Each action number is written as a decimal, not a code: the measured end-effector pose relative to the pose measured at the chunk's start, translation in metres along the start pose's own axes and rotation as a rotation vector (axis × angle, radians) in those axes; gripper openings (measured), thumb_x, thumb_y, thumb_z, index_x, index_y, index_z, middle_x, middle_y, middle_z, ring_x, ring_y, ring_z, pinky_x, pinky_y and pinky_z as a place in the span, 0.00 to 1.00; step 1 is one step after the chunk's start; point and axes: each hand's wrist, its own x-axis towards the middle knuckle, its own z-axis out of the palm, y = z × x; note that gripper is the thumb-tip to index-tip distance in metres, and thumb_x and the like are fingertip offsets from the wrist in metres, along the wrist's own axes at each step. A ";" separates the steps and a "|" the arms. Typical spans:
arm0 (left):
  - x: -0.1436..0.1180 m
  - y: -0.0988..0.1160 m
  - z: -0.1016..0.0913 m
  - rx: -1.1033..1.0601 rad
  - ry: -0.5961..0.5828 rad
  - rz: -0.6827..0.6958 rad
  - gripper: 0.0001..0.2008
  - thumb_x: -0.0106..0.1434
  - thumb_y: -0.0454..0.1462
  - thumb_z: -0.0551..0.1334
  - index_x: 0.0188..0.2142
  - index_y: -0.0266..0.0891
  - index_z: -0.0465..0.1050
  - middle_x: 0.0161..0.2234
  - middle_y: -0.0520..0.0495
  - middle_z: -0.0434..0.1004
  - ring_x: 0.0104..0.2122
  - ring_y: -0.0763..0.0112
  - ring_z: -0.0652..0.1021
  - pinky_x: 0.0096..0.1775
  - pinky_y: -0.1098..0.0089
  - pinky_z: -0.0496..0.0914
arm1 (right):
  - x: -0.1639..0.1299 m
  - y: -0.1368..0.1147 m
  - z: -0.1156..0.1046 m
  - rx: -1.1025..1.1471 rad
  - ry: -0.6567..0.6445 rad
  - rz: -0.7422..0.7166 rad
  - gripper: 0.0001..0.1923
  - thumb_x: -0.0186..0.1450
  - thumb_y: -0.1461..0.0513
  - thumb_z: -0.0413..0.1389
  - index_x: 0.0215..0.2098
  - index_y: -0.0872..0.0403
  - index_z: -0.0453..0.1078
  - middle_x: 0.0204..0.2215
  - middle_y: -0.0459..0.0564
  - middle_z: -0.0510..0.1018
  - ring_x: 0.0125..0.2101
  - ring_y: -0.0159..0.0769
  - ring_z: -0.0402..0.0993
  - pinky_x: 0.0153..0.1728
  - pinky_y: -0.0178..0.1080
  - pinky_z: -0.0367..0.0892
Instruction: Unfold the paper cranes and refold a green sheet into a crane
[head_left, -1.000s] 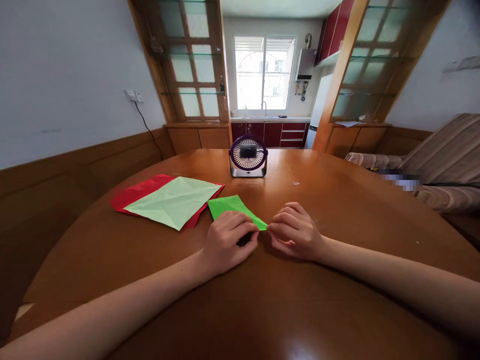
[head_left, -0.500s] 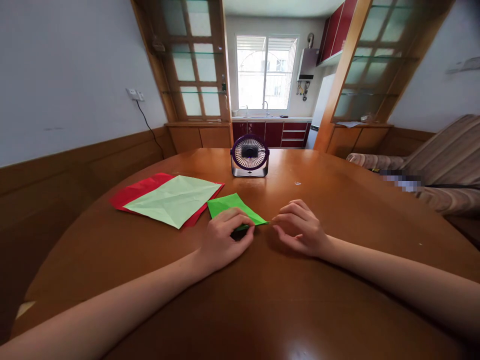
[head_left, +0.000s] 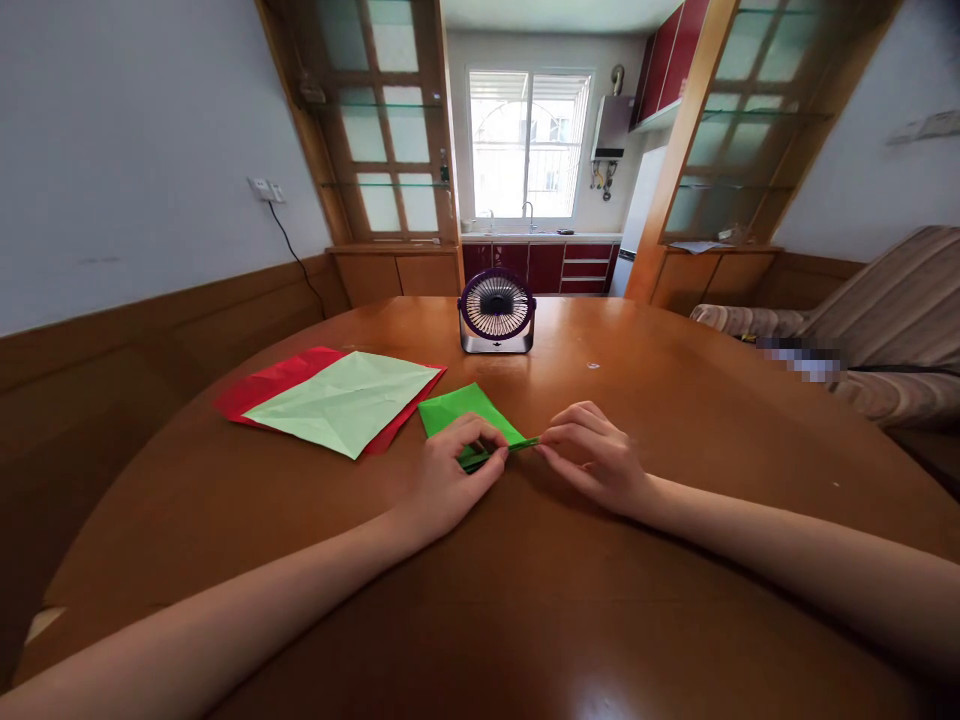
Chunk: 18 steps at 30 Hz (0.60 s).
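A folded piece of bright green paper (head_left: 469,402) lies in front of me, its near edge raised a little off the table. My left hand (head_left: 465,462) pinches that near edge between thumb and fingers, partly covering the sheet. At the paper's right corner, my right hand (head_left: 589,452) has thumb and fingertips closed on the tip. Several folded layers show along the edge between the two hands. To the left rests a pale green sheet (head_left: 349,400), creased and flat, on top of red paper (head_left: 259,385).
A small purple desk fan (head_left: 496,308) stands on the wooden table (head_left: 480,620) beyond the green paper. A tiny white scrap (head_left: 592,365) lies right of the fan. At the far right is a striped sofa (head_left: 900,310).
My right thumb and fingers have closed on the green paper's right corner. My left hand now pinches the near edge, which has lifted and shows its layers.
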 end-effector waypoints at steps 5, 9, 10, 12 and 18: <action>-0.002 0.002 0.001 0.058 -0.039 0.086 0.03 0.63 0.32 0.61 0.36 0.40 0.73 0.33 0.50 0.76 0.35 0.72 0.76 0.38 0.71 0.70 | -0.001 0.001 0.001 -0.003 0.017 0.007 0.02 0.64 0.67 0.57 0.35 0.55 0.71 0.28 0.49 0.75 0.30 0.35 0.70 0.33 0.40 0.68; -0.004 0.002 0.002 0.100 -0.016 0.145 0.04 0.62 0.36 0.64 0.38 0.40 0.74 0.34 0.49 0.77 0.35 0.71 0.77 0.38 0.70 0.70 | -0.002 0.002 0.001 -0.006 0.010 0.010 0.02 0.64 0.66 0.57 0.36 0.54 0.71 0.29 0.49 0.75 0.31 0.35 0.70 0.33 0.40 0.68; -0.004 0.002 0.003 0.102 -0.016 0.149 0.04 0.63 0.37 0.64 0.38 0.40 0.74 0.34 0.49 0.77 0.35 0.71 0.77 0.38 0.70 0.70 | -0.002 0.002 0.001 -0.008 0.006 0.010 0.02 0.64 0.66 0.57 0.36 0.54 0.71 0.29 0.49 0.75 0.31 0.35 0.70 0.34 0.40 0.68; -0.003 0.001 0.003 0.099 -0.028 0.141 0.03 0.65 0.37 0.62 0.38 0.41 0.75 0.34 0.50 0.77 0.34 0.72 0.77 0.38 0.71 0.70 | -0.002 0.002 0.002 -0.014 0.004 0.009 0.02 0.64 0.66 0.57 0.36 0.54 0.71 0.29 0.49 0.75 0.31 0.35 0.70 0.34 0.40 0.68; -0.002 0.000 0.005 0.120 -0.042 0.109 0.05 0.66 0.34 0.60 0.34 0.41 0.74 0.32 0.51 0.78 0.33 0.71 0.77 0.37 0.70 0.70 | -0.001 0.000 0.001 -0.033 -0.004 0.001 0.02 0.65 0.66 0.57 0.36 0.54 0.72 0.29 0.49 0.75 0.31 0.35 0.70 0.34 0.41 0.69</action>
